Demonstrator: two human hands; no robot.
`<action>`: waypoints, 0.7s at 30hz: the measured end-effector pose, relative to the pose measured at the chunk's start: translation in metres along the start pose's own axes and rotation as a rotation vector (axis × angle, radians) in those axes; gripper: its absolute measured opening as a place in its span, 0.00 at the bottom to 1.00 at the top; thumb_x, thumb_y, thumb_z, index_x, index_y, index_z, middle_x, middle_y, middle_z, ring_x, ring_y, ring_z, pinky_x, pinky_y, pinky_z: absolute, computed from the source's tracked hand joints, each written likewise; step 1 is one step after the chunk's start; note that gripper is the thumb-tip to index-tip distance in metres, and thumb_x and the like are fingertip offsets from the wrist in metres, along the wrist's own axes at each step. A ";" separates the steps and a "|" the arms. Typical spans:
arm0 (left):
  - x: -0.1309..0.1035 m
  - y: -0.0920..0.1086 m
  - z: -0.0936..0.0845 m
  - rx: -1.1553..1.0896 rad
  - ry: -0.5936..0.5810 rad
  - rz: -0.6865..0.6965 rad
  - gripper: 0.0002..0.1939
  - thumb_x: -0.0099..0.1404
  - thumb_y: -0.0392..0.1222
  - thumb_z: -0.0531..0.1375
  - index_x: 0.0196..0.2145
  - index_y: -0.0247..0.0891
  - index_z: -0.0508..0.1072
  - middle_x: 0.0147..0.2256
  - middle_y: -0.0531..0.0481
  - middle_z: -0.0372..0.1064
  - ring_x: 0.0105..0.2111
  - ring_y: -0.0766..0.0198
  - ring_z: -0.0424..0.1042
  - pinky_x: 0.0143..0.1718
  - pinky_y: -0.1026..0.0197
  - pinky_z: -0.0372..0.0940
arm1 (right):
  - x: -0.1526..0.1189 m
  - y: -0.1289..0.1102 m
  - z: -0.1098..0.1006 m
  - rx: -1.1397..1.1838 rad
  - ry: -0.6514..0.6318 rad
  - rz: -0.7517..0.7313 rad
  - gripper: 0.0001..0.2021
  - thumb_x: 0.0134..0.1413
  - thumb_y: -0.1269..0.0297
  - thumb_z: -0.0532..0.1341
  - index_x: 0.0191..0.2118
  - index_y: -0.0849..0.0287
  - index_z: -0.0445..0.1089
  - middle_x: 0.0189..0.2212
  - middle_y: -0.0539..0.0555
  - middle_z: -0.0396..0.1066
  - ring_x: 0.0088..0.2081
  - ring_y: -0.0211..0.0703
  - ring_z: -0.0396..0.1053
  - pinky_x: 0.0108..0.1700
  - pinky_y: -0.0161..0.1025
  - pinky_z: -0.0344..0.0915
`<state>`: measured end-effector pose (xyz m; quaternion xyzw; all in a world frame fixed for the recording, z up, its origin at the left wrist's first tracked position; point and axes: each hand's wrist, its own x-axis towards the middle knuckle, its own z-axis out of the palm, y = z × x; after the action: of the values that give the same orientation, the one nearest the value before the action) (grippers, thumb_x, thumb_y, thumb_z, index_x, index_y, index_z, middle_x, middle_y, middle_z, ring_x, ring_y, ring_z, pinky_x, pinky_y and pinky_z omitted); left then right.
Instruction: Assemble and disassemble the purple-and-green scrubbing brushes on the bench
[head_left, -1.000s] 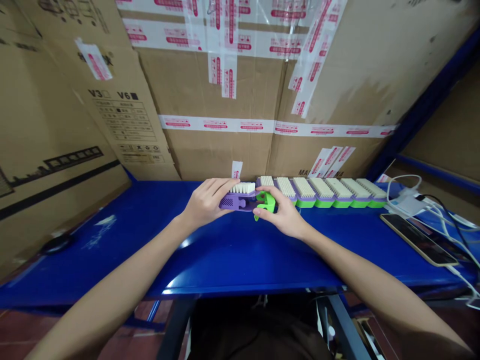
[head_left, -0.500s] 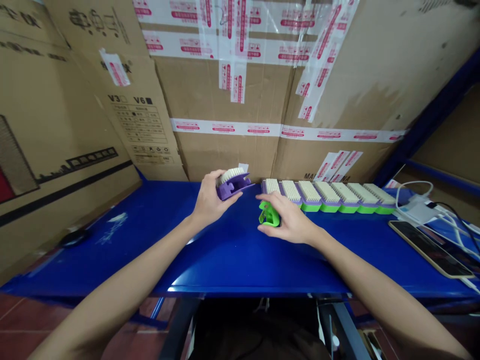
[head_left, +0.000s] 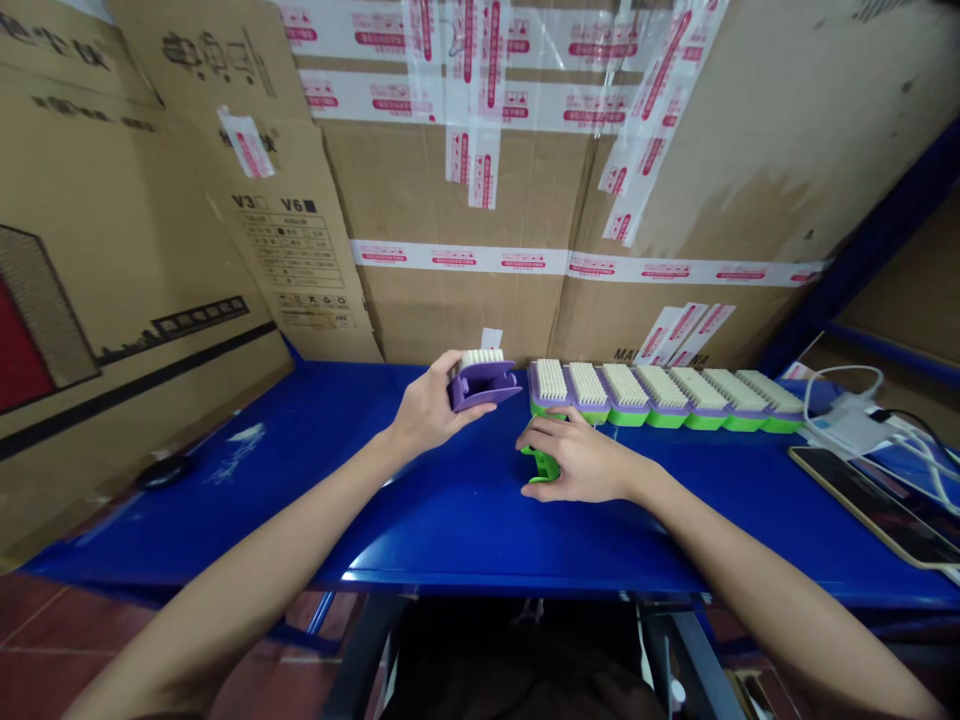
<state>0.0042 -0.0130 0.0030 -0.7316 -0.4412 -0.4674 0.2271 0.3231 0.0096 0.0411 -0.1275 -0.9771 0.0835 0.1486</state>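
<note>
My left hand (head_left: 433,405) grips a purple brush head (head_left: 487,385) with pale bristles on top, raised over the blue table. Its hollow side faces my right hand. In my right hand (head_left: 574,455) is a green plastic brush base (head_left: 541,464), held between thumb and fingers; the fingers hide part of it. The two pieces are apart. Just beyond my right hand stands a row of several scrub brushes (head_left: 664,392), each purple above green with the bristles up.
A smartphone (head_left: 874,505) lies at the table's right, near a white charger with cables (head_left: 844,415). A black round object (head_left: 163,471) rests at the left edge of the blue table (head_left: 450,540). Taped cardboard (head_left: 465,300) walls the back.
The purple piece has turned so its hollow side shows more. My right hand has lowered slightly with the green piece, which has tilted. The view has shifted a little.
</note>
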 end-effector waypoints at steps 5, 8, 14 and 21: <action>0.001 0.002 -0.001 0.025 -0.009 0.021 0.47 0.73 0.74 0.67 0.72 0.43 0.56 0.56 0.38 0.79 0.45 0.49 0.87 0.44 0.51 0.82 | -0.001 -0.001 -0.003 -0.019 -0.016 0.003 0.28 0.65 0.48 0.75 0.64 0.56 0.77 0.55 0.62 0.81 0.56 0.63 0.79 0.71 0.66 0.63; 0.002 0.003 -0.002 0.030 -0.017 0.032 0.47 0.73 0.74 0.66 0.73 0.42 0.56 0.58 0.37 0.78 0.48 0.49 0.87 0.45 0.50 0.83 | -0.001 0.001 -0.004 -0.030 -0.025 0.006 0.30 0.67 0.45 0.74 0.66 0.57 0.76 0.57 0.63 0.80 0.58 0.64 0.78 0.67 0.63 0.68; 0.007 0.003 -0.003 0.028 -0.069 0.047 0.43 0.75 0.70 0.67 0.73 0.43 0.60 0.61 0.37 0.78 0.57 0.47 0.84 0.55 0.47 0.82 | -0.002 0.006 -0.005 -0.051 -0.002 0.024 0.30 0.64 0.40 0.75 0.62 0.55 0.81 0.52 0.62 0.82 0.54 0.66 0.76 0.59 0.63 0.70; 0.013 0.009 -0.006 0.080 -0.100 0.095 0.40 0.78 0.66 0.65 0.75 0.43 0.58 0.61 0.37 0.77 0.58 0.45 0.83 0.56 0.46 0.81 | -0.004 0.009 -0.011 0.013 -0.018 0.032 0.38 0.58 0.35 0.78 0.65 0.54 0.79 0.54 0.62 0.82 0.57 0.66 0.78 0.62 0.62 0.70</action>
<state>0.0117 -0.0166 0.0175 -0.7645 -0.4353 -0.4008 0.2558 0.3328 0.0186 0.0487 -0.1415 -0.9757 0.0933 0.1391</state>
